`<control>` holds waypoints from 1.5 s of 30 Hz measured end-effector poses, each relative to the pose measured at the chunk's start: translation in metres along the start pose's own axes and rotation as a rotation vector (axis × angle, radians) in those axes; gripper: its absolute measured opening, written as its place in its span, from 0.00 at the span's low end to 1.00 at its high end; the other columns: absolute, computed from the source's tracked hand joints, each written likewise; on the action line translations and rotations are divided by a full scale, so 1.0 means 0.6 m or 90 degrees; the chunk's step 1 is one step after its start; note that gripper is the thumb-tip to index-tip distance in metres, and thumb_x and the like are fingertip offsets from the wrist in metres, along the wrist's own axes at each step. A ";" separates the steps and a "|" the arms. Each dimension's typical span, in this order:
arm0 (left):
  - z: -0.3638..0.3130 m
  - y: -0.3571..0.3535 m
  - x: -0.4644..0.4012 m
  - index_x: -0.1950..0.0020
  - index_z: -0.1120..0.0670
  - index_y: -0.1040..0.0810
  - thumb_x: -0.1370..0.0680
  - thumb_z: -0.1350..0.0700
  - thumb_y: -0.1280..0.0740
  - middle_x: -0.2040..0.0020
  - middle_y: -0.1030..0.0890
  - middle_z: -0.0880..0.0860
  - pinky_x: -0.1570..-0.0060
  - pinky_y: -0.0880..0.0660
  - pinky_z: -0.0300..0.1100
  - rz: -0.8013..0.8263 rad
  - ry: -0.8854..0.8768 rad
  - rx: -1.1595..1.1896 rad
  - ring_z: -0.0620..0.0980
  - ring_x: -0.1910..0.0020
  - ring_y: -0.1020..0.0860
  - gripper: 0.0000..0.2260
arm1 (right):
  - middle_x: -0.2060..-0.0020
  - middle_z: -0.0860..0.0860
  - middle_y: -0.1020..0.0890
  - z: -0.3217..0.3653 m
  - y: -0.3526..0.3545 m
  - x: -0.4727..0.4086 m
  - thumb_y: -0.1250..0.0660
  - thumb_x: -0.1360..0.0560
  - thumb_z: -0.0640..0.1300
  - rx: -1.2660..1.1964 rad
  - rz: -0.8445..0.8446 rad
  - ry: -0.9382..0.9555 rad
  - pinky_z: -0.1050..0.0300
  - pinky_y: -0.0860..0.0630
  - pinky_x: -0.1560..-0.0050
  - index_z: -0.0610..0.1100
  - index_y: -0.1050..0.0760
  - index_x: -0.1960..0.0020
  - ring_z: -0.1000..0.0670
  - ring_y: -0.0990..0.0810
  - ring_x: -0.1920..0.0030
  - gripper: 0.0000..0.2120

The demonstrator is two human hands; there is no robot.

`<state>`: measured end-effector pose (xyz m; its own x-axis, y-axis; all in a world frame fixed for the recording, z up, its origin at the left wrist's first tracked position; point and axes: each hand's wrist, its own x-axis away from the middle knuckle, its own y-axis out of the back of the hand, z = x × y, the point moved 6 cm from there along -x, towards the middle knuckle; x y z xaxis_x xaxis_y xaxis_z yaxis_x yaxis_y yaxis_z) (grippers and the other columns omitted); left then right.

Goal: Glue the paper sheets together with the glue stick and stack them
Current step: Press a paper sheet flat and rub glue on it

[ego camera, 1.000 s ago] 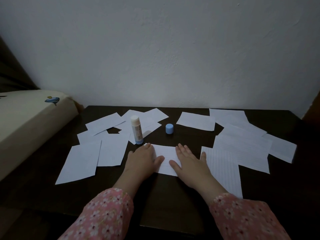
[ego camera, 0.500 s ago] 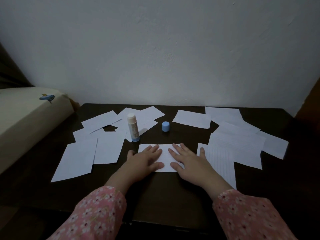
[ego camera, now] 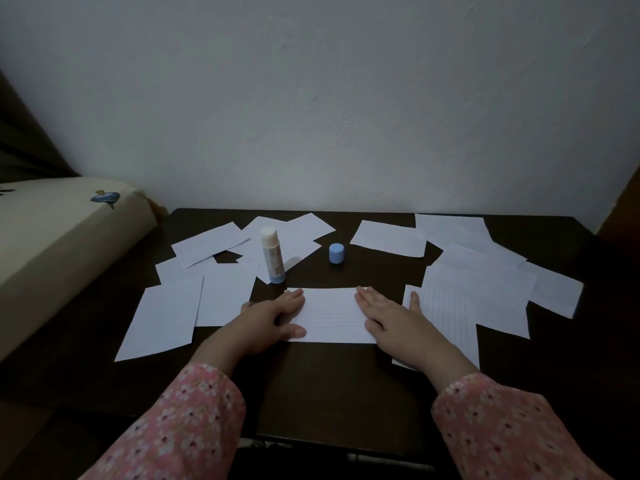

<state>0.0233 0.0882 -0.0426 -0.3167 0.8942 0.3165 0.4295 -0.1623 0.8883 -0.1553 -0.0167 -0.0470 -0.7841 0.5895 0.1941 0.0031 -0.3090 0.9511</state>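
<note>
A lined white paper sheet (ego camera: pixel 329 315) lies flat at the middle of the dark table (ego camera: pixel 329 386). My left hand (ego camera: pixel 268 318) presses its left end with straight fingers. On the sheet's right end my right hand (ego camera: pixel 393 318) lies flat, thumb over a neighbouring lined sheet (ego camera: pixel 446 317). Just behind the left hand an uncapped glue stick (ego camera: pixel 273 255) stands upright, its blue cap (ego camera: pixel 336 253) a little to its right. Several more white sheets lie scattered left (ego camera: pixel 166 317) and right (ego camera: pixel 485 282).
A cream cushioned edge (ego camera: pixel 62 244) with a small blue print borders the table on the left. A pale wall (ego camera: pixel 329 98) stands right behind the table. Bare dark table shows in front of the pressed sheet.
Both hands have slid apart along the sheet, from its middle out to its left and right ends. The glue stick, cap and other sheets have stayed put.
</note>
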 end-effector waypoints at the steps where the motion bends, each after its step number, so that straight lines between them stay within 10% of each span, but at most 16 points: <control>1: 0.005 0.000 -0.003 0.24 0.38 0.47 0.22 0.44 0.36 0.23 0.47 0.41 0.26 0.49 0.54 0.003 0.004 0.009 0.52 0.26 0.41 0.30 | 0.22 0.57 0.56 0.000 0.001 0.001 0.50 0.16 0.47 -0.003 0.004 0.000 0.35 0.65 0.27 0.52 0.57 0.21 0.58 0.57 0.23 0.27; 4: 0.016 0.008 -0.005 0.29 0.37 0.34 0.25 0.44 0.32 0.28 0.32 0.44 0.31 0.38 0.46 -0.047 0.004 0.143 0.48 0.32 0.33 0.25 | 0.22 0.57 0.54 0.000 0.005 -0.002 0.48 0.17 0.48 -0.005 -0.009 -0.002 0.36 0.66 0.27 0.52 0.55 0.21 0.58 0.55 0.23 0.28; 8: 0.038 0.055 0.005 0.50 0.44 0.21 0.24 0.46 0.32 0.53 0.21 0.42 0.50 0.27 0.40 -0.372 0.055 0.377 0.41 0.52 0.24 0.05 | 0.23 0.57 0.43 0.006 0.020 -0.007 0.44 0.19 0.52 -0.049 -0.127 -0.002 0.42 0.62 0.26 0.52 0.42 0.23 0.56 0.50 0.23 0.25; 11: 0.054 0.067 -0.004 0.40 0.52 0.25 0.25 0.46 0.31 0.48 0.23 0.50 0.56 0.27 0.40 -0.532 0.161 0.429 0.48 0.51 0.23 0.17 | 0.27 0.57 0.34 0.026 0.033 -0.011 0.42 0.19 0.52 -0.102 -0.244 0.018 0.51 0.48 0.26 0.53 0.33 0.28 0.56 0.42 0.26 0.20; 16: 0.036 0.064 -0.051 0.26 0.52 0.37 0.25 0.51 0.29 0.30 0.30 0.53 0.38 0.28 0.51 -0.535 0.168 0.490 0.54 0.35 0.28 0.30 | 0.29 0.56 0.33 0.066 0.018 -0.029 0.41 0.20 0.54 -0.116 -0.228 0.047 0.55 0.44 0.28 0.52 0.33 0.28 0.55 0.40 0.28 0.21; 23: 0.033 0.071 -0.056 0.35 0.56 0.30 0.22 0.51 0.36 0.41 0.24 0.56 0.50 0.27 0.45 -0.509 0.141 0.399 0.52 0.45 0.25 0.18 | 0.26 0.54 0.38 0.082 0.001 -0.047 0.42 0.20 0.56 -0.088 -0.154 0.048 0.52 0.48 0.26 0.50 0.38 0.25 0.52 0.44 0.26 0.25; 31: 0.124 0.084 0.004 0.42 0.55 0.26 0.25 0.49 0.32 0.49 0.22 0.55 0.44 0.30 0.53 -0.366 0.358 0.023 0.55 0.48 0.24 0.15 | 0.26 0.54 0.37 0.091 -0.001 -0.034 0.40 0.20 0.55 -0.088 -0.107 0.037 0.51 0.47 0.26 0.50 0.37 0.25 0.52 0.43 0.26 0.25; 45: 0.168 0.070 0.073 0.35 0.54 0.28 0.26 0.49 0.30 0.43 0.22 0.55 0.42 0.27 0.53 -0.438 0.305 0.248 0.55 0.44 0.24 0.21 | 0.35 0.55 0.29 0.134 0.021 -0.018 0.32 0.26 0.56 -0.079 -0.052 0.014 0.54 0.28 0.38 0.54 0.28 0.34 0.53 0.29 0.38 0.21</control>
<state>0.1129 0.1624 -0.0248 -0.8861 0.4598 -0.0583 0.2442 0.5702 0.7844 -0.0966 0.0331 -0.0177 -0.7919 0.6004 0.1115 -0.1361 -0.3514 0.9263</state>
